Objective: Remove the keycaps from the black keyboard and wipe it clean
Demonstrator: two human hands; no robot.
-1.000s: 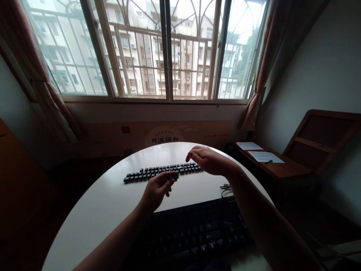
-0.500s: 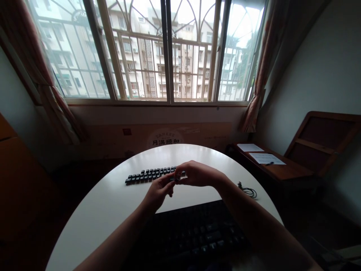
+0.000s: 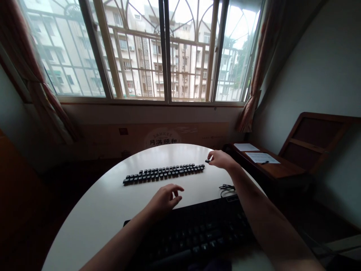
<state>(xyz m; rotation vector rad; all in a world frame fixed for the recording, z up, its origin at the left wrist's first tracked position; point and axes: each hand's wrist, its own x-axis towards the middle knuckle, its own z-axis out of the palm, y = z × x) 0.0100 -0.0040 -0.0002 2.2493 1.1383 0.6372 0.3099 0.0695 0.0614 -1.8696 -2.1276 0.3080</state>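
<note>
My right hand [image 3: 221,159] pinches a black keycap [image 3: 207,161] just past the right end of the rows of loose black keycaps [image 3: 165,174]. Those rows run across the white round table [image 3: 93,210]. Nearer to me my left hand [image 3: 168,196] hovers with bent fingers apart and nothing between them. Below it lies a black keyboard [image 3: 197,216]. Its front part is dark, and my forearms cover some of its sides. Keys still show on its nearer rows, while the far part looks bare and dark.
A coiled black cable [image 3: 227,188] lies behind the keyboard, beside my right forearm. To the right stands a wooden chair [image 3: 282,167] with paper sheets [image 3: 262,157] and a pen [image 3: 265,162] on its seat. A barred window [image 3: 166,56] fills the wall ahead.
My hands have come apart. The right one has moved right and away to the end of the keycap rows with a keycap; the left has drawn back slightly and opened.
</note>
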